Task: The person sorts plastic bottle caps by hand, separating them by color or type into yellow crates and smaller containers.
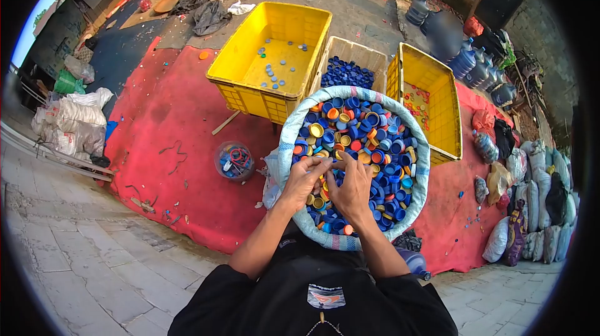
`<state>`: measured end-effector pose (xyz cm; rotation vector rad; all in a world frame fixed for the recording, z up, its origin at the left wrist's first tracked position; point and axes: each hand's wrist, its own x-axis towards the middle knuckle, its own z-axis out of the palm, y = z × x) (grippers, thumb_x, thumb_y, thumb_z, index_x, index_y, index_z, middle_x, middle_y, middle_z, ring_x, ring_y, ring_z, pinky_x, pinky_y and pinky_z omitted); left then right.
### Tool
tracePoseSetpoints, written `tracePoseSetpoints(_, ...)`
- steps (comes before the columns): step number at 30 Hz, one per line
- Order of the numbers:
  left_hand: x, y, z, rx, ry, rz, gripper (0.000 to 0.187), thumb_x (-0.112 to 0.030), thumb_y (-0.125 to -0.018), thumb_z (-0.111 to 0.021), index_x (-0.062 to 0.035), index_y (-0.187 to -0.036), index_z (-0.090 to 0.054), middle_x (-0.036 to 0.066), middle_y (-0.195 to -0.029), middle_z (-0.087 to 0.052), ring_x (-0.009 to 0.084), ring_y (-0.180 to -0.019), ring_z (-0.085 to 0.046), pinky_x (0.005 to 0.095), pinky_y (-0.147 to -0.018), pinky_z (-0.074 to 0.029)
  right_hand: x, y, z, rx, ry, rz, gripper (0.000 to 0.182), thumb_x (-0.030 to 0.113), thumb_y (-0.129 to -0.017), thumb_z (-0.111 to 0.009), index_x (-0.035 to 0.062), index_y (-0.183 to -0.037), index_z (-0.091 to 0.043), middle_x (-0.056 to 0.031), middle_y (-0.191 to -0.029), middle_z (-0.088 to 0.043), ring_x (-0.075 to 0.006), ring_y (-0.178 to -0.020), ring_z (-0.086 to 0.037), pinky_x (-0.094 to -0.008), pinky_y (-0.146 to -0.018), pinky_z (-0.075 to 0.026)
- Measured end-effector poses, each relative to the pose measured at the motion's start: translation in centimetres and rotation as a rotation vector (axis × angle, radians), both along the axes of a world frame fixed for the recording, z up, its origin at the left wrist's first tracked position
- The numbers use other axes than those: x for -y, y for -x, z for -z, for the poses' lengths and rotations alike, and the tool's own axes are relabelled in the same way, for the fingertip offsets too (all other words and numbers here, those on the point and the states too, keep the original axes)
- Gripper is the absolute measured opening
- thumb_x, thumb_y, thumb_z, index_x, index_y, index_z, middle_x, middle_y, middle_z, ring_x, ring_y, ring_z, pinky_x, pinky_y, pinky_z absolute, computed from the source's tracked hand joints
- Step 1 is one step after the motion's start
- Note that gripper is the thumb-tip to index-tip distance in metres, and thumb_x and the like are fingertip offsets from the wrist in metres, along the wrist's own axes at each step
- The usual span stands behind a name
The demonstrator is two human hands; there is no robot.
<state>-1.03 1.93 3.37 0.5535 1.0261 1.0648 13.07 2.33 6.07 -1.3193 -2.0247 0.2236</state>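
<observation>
A round sack with a rolled light-blue rim stands in front of me, full of loose bottle caps, mostly blue with some orange, yellow and red. Over the caps, left of the sack's middle, my left hand and my right hand meet at the fingertips. The fingers of both are closed in a pinch, and whatever is between them is too small to make out. Beyond the sack are a large yellow crate with a few caps, a pale crate of dark blue caps, and a second yellow crate with reddish caps.
A clear tub of mixed bits stands on the red mat, left of the sack. White sacks lie at the far left. Filled bags and large water bottles line the right side.
</observation>
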Motion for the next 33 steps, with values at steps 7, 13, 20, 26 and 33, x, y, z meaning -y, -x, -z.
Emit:
tracePoseSetpoints(7,2.2,-2.3,0.5,0.368,0.142,0.171,0.020,-0.028,-0.094,-0.062,-0.0077,-0.093,-0.062,0.001,-0.079,-0.063,0.0006,-0.046,-0.041,0.0174,-0.038,-0.029,1.9,-3.9,1.0,-0.175,0.191,-0.150,0.046,0.012,-0.073,-0.078,0.0051,-0.115,-0.062,-0.0077,-0.095,-0.064,-0.0252,-0.096,-0.055,-0.0375,-0.085,-0.039)
tracePoseSetpoints(13,1.8,-2.0,0.1,-0.711,-0.459,0.349,0.029,-0.031,-0.089,-0.069,-0.0020,-0.094,-0.071,0.009,-0.084,-0.069,0.0157,-0.056,-0.062,0.0284,-0.054,-0.048,2.5,-5.9,1.7,-0.814,0.346,0.186,0.045,0.012,-0.083,-0.075,0.0017,-0.122,-0.055,-0.0081,-0.099,-0.064,-0.0133,-0.081,-0.058,-0.0268,-0.071,-0.047)
tracePoseSetpoints(20,-1.1,0.6,1.3,-1.305,-0.468,0.095,0.033,-0.028,-0.080,-0.075,-0.0019,-0.099,-0.067,0.017,-0.098,-0.068,0.0341,-0.085,-0.067,0.0431,-0.076,-0.052,3.6,-8.8,2.6,-1.841,0.757,0.079,0.014,0.022,-0.092,-0.058,0.0092,-0.093,-0.055,-0.0083,-0.090,-0.061,-0.0162,-0.076,-0.057,-0.0308,-0.068,-0.046)
tracePoseSetpoints(26,-2.6,-1.6,1.6,-1.565,-0.471,0.282,0.051,-0.029,-0.081,-0.073,0.0055,-0.114,-0.054,0.021,-0.104,-0.061,0.0396,-0.085,-0.066,0.0475,-0.068,-0.054,4.6,-8.7,3.0,-1.790,0.776,0.057,0.014,0.022,-0.092,-0.058,0.0085,-0.092,-0.054,-0.0065,-0.086,-0.057,-0.0155,-0.073,-0.055,-0.0307,-0.066,-0.045)
tracePoseSetpoints(33,-2.9,-2.2,2.4,-1.610,-0.411,0.211,0.044,-0.025,-0.079,-0.074,0.0041,-0.107,-0.057,0.023,-0.102,-0.065,0.0416,-0.084,-0.066,0.0479,-0.071,-0.053,5.4,-8.4,3.0,-1.717,0.782,0.035,0.010,0.015,-0.092,-0.059,0.0066,-0.093,-0.054,-0.0058,-0.085,-0.059,-0.0127,-0.072,-0.055,-0.0280,-0.066,-0.046)
